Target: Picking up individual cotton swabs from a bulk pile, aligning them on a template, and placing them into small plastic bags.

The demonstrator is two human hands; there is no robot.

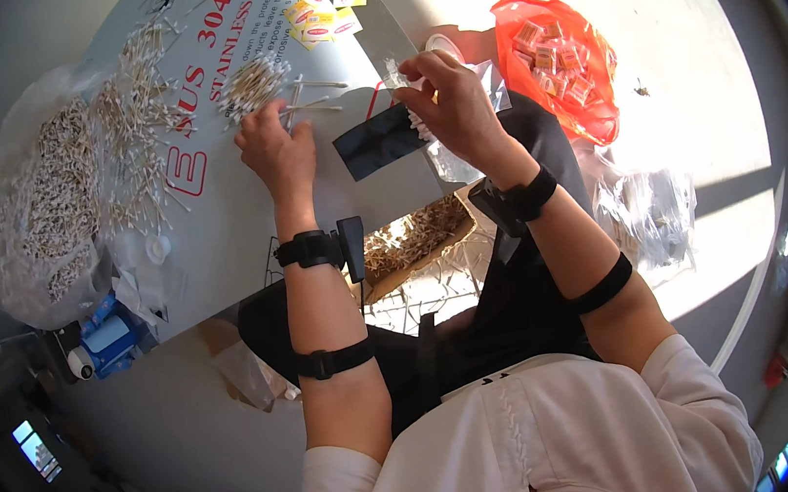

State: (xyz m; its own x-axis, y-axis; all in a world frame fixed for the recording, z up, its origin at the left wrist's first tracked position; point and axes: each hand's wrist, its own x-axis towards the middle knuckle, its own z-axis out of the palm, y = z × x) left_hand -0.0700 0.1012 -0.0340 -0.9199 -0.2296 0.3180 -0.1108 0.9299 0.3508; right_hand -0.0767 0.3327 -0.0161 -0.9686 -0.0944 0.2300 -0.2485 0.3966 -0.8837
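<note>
Left grip [277, 154] palm-down beside cotton swabs [253, 84]; right grip [458, 108] curled, angled left.

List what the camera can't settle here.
Head view:
- Right hand: its fingers hide whether it pinches anything.
- Left hand: its back hides whether the fingertips touch the cotton swabs.
- Carton: far side hidden by the table.
- Packs in the red bag: overlapping, too small to count.

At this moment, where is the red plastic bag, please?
In the head view, the red plastic bag is at the upper right, to the right of the right hand, with small packets inside.
</note>
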